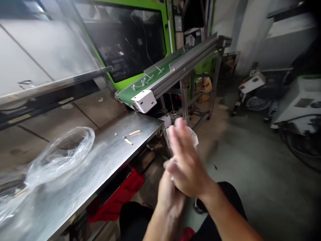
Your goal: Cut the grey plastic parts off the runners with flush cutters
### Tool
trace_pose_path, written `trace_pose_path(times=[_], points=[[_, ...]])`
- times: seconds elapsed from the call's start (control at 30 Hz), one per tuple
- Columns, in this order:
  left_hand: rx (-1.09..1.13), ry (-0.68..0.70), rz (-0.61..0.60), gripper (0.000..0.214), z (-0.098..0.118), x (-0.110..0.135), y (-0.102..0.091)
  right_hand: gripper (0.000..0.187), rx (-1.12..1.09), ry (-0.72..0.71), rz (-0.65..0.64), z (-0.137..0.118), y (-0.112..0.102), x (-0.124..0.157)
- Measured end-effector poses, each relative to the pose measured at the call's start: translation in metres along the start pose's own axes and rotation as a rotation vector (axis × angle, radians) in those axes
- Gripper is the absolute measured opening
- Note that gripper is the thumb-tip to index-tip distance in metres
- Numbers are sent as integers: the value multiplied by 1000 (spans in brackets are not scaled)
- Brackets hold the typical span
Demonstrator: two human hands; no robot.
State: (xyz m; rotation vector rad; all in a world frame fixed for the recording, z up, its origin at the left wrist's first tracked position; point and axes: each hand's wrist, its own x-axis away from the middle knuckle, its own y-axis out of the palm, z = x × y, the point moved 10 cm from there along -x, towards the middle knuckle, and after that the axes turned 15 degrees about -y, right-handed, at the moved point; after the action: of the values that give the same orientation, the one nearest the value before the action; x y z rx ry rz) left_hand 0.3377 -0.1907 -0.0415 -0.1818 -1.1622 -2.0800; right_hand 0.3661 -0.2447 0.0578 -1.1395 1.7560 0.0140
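Observation:
My right hand (pixel 185 160) lies across my left hand (pixel 168 197) in front of me, just off the steel table's right edge. Its fingers are stretched flat and smeared by motion. Most of my left hand's fingers are hidden under it. A thin white piece (pixel 193 136) sticks out behind the right fingertips; I cannot tell which hand has it. Small nippers with beige handles (pixel 132 135) lie on the steel table (pixel 100 167), about a hand's length left of my hands.
A crumpled clear plastic bag (pixel 60 154) lies on the table's left part. A green conveyor belt (pixel 155 75) carrying small white parts slopes down to the table's far corner from a green machine (pixel 130 36). Red cloth (pixel 120 197) sits under the table. Grey equipment (pixel 296 100) stands on the floor at right.

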Motion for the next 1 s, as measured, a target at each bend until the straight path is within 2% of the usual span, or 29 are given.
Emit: trace_pose_path(times=[0.03, 0.07, 0.1, 0.17, 0.2, 0.3, 0.37, 0.43, 0.47, 0.5, 0.53, 0.63, 0.67, 0.7, 0.73, 0.87, 0.93, 1.0], points=[[23, -36, -32, 37, -17, 3, -2, 73, -6, 29, -58, 11, 10, -4], [38, -90, -28, 39, -35, 4, -10, 65, -35, 36, -117, 19, 24, -2], [51, -123, -2, 43, -49, 2, -21, 66, -53, 47, -150, 27, 38, 6], [51, -141, 90, 42, -61, -7, -47, 80, -73, 104, -188, 37, 64, 36], [43, -136, 127, 38, -60, -14, -58, 88, -70, 136, -199, 39, 72, 53], [3, -133, 204, 19, -30, -35, -76, 107, -129, 177, -255, 33, 82, 95], [-15, -83, 240, 9, 6, -43, -77, 104, -347, 211, -225, 28, 78, 106], [-38, 44, 240, 13, 39, -41, -70, 91, -595, 303, -80, 36, 70, 108], [-79, 135, 216, 16, 50, -35, -63, 91, -679, 362, 15, 46, 66, 108], [-133, 195, 199, 17, 51, -27, -57, 97, -725, 420, 103, 58, 64, 108], [-175, 210, 179, 16, 42, -20, -53, 103, -737, 468, 169, 68, 63, 109], [-328, 171, 135, 17, -7, -15, -56, 104, -761, 559, 259, 85, 68, 115], [-492, 144, 123, 20, -22, -22, -59, 104, -774, 576, 271, 84, 69, 118], [-586, 124, 181, 21, -29, -31, -72, 106, -806, 587, 272, 80, 68, 121], [-579, 119, 251, 17, -28, -43, -90, 111, -861, 589, 261, 73, 66, 123], [-398, 73, 461, 5, -5, -85, -159, 127, -1083, 508, 289, 51, 44, 114], [-282, 21, 492, 13, -14, -88, -171, 117, -911, 475, 329, 64, 33, 108], [-191, -63, 452, 16, -45, -77, -162, 104, -553, 475, 238, 85, 36, 105]])
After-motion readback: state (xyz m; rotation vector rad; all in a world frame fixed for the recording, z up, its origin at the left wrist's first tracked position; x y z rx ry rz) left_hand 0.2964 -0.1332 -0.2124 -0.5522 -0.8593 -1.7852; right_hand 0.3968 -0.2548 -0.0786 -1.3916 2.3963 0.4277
